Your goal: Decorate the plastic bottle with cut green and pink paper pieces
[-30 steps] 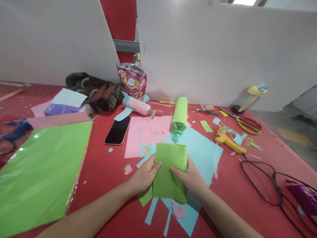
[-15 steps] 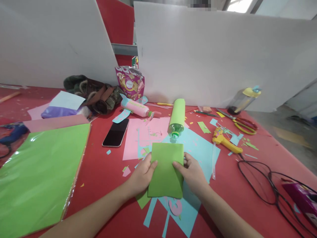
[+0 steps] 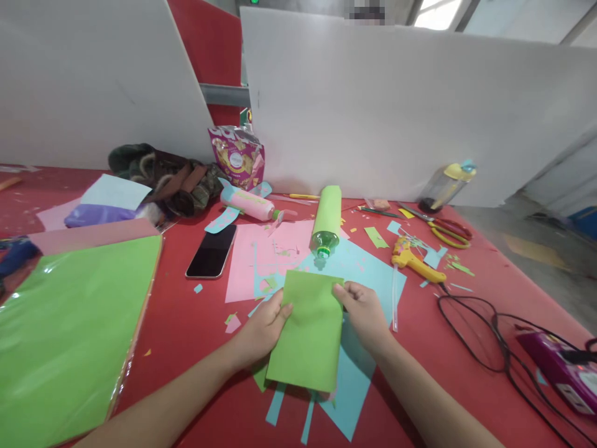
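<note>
Between my two hands is a rectangular sheet of green paper (image 3: 308, 333), held above the table and tilted toward me. My left hand (image 3: 263, 326) grips its left edge, thumb on the front face. My right hand (image 3: 366, 311) pinches the sheet near its upper right corner. Just beyond the paper lies a bottle wrapped in green paper (image 3: 328, 211), its clear green neck and cap pointing at me. Beneath the hands are a light blue sheet (image 3: 359, 386), a pink sheet (image 3: 242, 261) and several blue strips. The fingers behind the sheet are partly hidden.
On the left lie a phone (image 3: 212, 252), a pink-wrapped bottle (image 3: 247, 204) and a plastic-covered green paper pack (image 3: 69, 342). At right are a yellow glue gun (image 3: 417, 264) with its cord, scissors (image 3: 450, 233), a purple power strip (image 3: 559, 370) and a clear bottle (image 3: 445, 188). White panels (image 3: 396, 112) stand behind.
The green sheet has tipped, so more of its face shows and its lower edge sits closer to me. My right hand has slid up toward its top corner. The whole view has shifted slightly.
</note>
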Demonstrator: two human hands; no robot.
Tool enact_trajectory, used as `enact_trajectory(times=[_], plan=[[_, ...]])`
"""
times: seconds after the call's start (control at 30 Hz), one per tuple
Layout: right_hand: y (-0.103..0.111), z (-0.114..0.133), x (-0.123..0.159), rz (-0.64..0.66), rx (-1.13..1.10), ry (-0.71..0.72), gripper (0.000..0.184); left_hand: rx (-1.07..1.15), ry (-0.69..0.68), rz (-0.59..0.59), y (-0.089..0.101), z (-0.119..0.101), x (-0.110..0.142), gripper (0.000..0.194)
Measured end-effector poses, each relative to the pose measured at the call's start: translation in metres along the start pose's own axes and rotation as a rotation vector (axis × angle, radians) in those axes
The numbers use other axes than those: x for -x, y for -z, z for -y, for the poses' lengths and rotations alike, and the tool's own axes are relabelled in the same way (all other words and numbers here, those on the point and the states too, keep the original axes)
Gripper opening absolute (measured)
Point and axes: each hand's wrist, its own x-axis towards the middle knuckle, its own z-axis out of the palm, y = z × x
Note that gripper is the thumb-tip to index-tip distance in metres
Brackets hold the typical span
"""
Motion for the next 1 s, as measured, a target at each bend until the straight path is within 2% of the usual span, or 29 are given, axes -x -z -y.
enact_trajectory(times=[0.07,0.2,0.33,0.4,0.43,0.5,0.57,0.63,0.67,0.73,0.8,0.87,0.9,0.93,1.0], plan=[[0.0,0.001,-0.001,0.01,-0.047,-0.017,0.024,-0.001,0.005,0.013,0.0,0.001,0.0,0.035],[0.002,0.004,-0.003,-0.002,-0.078,-0.062,0.024,0.031,0.043,0.049,0.001,0.003,0.0,0.037],[0.005,0.001,-0.007,-0.059,0.029,0.036,0.03,0.096,0.071,0.032,0.002,0.005,-0.001,0.037],[0.006,-0.003,-0.009,-0.104,0.118,0.209,0.022,0.205,0.119,0.013,0.002,0.005,-0.001,0.039],[0.007,-0.006,-0.01,-0.122,0.183,0.344,0.02,0.28,0.157,0.008,0.001,0.004,-0.001,0.04],[0.009,-0.012,-0.011,-0.119,0.362,0.636,0.028,0.445,0.237,0.015,0.001,0.002,-0.001,0.043],[0.01,-0.016,-0.011,-0.076,0.52,0.86,0.027,0.571,0.29,0.039,0.001,-0.002,-0.002,0.046],[0.011,-0.018,-0.01,-0.022,0.58,0.968,0.025,0.628,0.302,0.051,0.002,-0.005,-0.003,0.046],[0.012,-0.017,-0.009,0.005,0.575,0.97,0.026,0.64,0.31,0.042,0.003,-0.006,-0.003,0.043],[0.013,-0.013,-0.007,0.043,0.518,0.84,0.027,0.647,0.327,-0.024,0.005,-0.005,-0.005,0.038],[0.013,-0.006,-0.005,0.084,0.426,0.554,0.024,0.645,0.306,-0.144,0.006,-0.002,-0.007,0.039],[0.013,0.001,-0.003,0.173,0.289,0.236,0.023,0.636,0.217,-0.266,0.007,0.0,-0.008,0.034],[0.012,0.004,-0.002,0.228,0.186,0.121,0.024,0.628,0.154,-0.306,0.006,0.001,-0.009,0.031],[0.011,0.005,-0.001,0.282,0.08,0.025,0.026,0.622,0.099,-0.317,0.006,0.001,-0.01,0.029],[0.009,0.007,0.001,0.409,-0.081,-0.126,0.03,0.619,0.018,-0.262,0.004,0.0,-0.009,0.032]])
